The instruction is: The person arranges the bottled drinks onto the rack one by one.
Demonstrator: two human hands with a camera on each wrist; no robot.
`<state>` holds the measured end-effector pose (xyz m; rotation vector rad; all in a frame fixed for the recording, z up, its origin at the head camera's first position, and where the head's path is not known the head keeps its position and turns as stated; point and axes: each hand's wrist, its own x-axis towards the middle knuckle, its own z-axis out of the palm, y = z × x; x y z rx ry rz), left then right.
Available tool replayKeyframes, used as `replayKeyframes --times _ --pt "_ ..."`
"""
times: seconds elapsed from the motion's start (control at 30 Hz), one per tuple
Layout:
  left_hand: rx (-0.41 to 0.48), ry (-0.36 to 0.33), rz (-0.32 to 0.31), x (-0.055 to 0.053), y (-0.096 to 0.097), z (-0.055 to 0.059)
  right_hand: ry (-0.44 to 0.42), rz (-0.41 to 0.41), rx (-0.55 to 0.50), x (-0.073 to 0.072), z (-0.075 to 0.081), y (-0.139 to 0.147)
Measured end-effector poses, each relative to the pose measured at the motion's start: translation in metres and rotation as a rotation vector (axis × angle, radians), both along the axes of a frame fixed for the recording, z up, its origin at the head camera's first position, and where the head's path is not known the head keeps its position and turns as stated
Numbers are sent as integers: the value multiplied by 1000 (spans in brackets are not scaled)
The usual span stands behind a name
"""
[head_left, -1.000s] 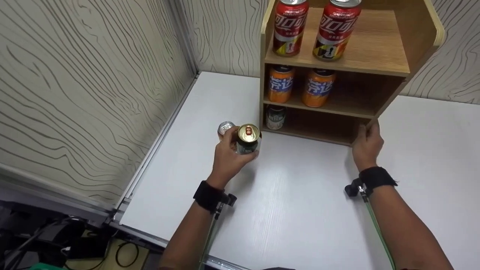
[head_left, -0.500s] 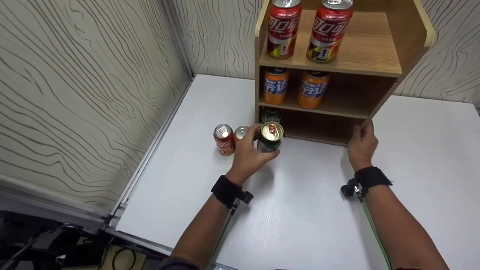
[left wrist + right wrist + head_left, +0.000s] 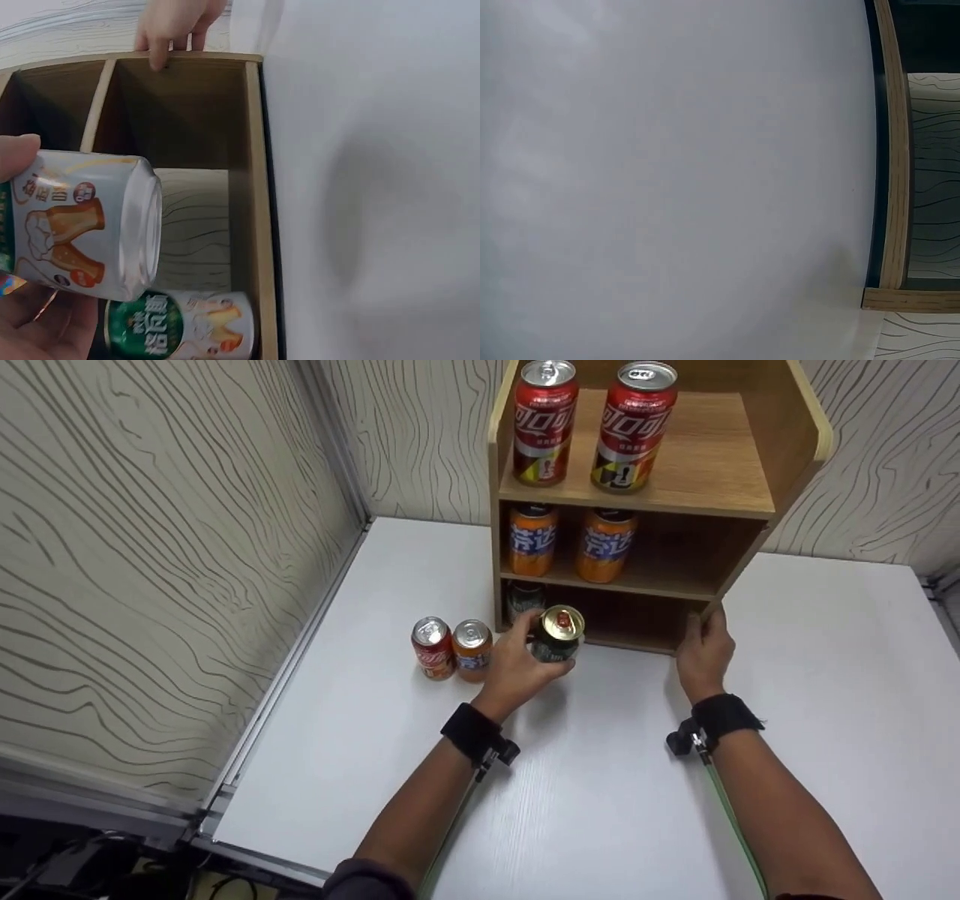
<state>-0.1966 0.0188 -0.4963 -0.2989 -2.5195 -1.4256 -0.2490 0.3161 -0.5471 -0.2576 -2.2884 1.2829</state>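
Note:
My left hand (image 3: 521, 669) grips a green and white drink can (image 3: 559, 639) with a gold top, held in front of the shelf's bottom compartment. The left wrist view shows this can (image 3: 82, 225) off the table, its silver base toward the compartment. A matching can (image 3: 180, 326) stands inside at the left end, partly hidden by the hand in the head view. At the opposite side, my right hand (image 3: 705, 656) holds the lower right edge of the wooden shelf (image 3: 720, 499), thumb on the front edge. The right wrist view shows no hand.
Two red cola cans (image 3: 546, 427) stand on the shelf's top level, two orange soda cans (image 3: 532, 541) on the middle one. Left of the shelf, a red can (image 3: 433, 649) and an orange can (image 3: 472, 651) stand side by side on the white table (image 3: 337, 735).
My left hand has carried the green and white can rightward, from beside the loose cans to the bottom compartment's front. The red and orange cans have come into view. My right hand stays on the shelf.

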Motion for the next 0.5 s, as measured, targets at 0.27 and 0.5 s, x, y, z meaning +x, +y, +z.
replayKeyframes --times 0.27,0.5 --pt "16 -9 -53 -18 21 -6 4 -12 -13 -1 1 1" --pt "9 -51 -17 -30 33 -15 0 -8 -22 1 0 -2"
